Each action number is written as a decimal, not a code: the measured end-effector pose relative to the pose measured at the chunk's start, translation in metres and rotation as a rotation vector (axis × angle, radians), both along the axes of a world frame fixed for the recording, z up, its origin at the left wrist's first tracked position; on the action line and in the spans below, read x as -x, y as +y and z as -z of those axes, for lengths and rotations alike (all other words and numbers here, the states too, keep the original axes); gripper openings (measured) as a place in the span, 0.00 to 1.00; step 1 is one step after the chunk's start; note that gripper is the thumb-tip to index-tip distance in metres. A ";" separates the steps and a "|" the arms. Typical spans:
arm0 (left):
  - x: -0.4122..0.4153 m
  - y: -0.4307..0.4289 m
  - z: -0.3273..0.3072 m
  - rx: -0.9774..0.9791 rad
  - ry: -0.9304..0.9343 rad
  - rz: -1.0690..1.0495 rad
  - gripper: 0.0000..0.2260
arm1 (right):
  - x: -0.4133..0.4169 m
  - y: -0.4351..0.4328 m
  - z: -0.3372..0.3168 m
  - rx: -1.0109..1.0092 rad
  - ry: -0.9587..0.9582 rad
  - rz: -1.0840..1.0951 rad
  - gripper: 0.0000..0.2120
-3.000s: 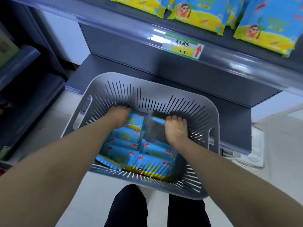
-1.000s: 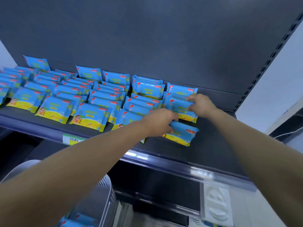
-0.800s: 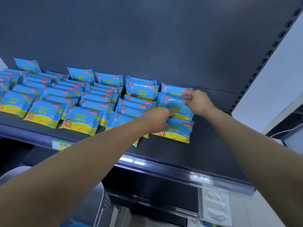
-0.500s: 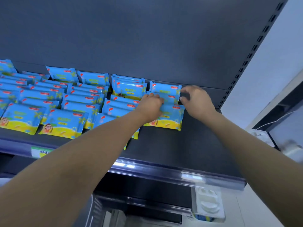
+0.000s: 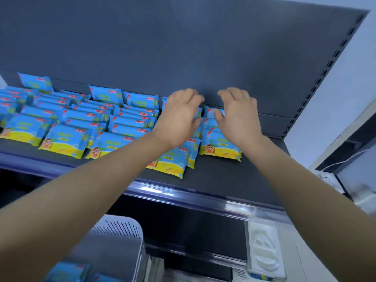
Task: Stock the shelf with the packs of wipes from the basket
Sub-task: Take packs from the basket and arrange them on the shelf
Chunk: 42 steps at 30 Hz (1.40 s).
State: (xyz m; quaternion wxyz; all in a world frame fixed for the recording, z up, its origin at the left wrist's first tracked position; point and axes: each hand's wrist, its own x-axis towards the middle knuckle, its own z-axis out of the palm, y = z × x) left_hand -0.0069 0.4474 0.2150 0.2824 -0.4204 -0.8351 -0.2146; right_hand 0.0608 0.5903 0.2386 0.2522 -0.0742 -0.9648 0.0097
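Several blue-and-yellow packs of wipes [image 5: 65, 140] lie in overlapping rows on the dark shelf [image 5: 219, 180]. The rightmost row ends with a front pack [image 5: 220, 149]. My left hand [image 5: 179, 117] hovers over the back of the second row from the right, fingers loosely spread, with no pack in its grip. My right hand [image 5: 238, 115] is spread above the rightmost row, its thumb touching the upper pack [image 5: 209, 111] there. The grey basket [image 5: 120, 226] stands below at lower left, with more packs [image 5: 67, 271] inside it.
The shelf's back panel rises right behind my hands. To the right of the last row the shelf is bare up to the perforated upright [image 5: 317, 82]. A shiny price rail [image 5: 183, 195] runs along the shelf's front edge. A white moulded object [image 5: 264, 251] sits lower right.
Both hands carried packs from the basket to the right end of the shelf, pushed them back into the rows and let go. The fingers have now lifted and spread.
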 end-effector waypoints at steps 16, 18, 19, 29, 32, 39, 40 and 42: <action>-0.080 -0.273 -0.054 -0.154 0.239 0.016 0.15 | -0.045 -0.250 -0.025 -0.049 0.416 -0.220 0.19; -0.086 -0.301 -0.034 -0.120 0.191 0.041 0.15 | -0.051 -0.278 -0.002 -0.023 0.340 -0.252 0.18; -0.088 -0.313 -0.018 -0.090 0.157 0.055 0.15 | -0.054 -0.292 0.015 -0.015 0.274 -0.264 0.18; -0.092 -0.394 0.176 0.436 -0.410 0.044 0.15 | -0.079 -0.348 0.218 -0.061 -0.684 -0.430 0.15; -0.092 -0.401 0.210 0.514 -0.479 0.045 0.16 | -0.084 -0.348 0.257 -0.033 -0.891 -0.421 0.17; -0.087 -0.402 0.276 0.813 -0.732 -0.021 0.18 | -0.087 -0.348 0.313 0.077 -1.193 -0.314 0.17; -0.086 -0.402 0.285 0.839 -0.818 -0.050 0.18 | -0.085 -0.349 0.318 0.101 -1.231 -0.286 0.17; -0.084 -0.402 0.299 0.861 -0.955 -0.100 0.19 | -0.083 -0.350 0.327 0.143 -1.288 -0.247 0.17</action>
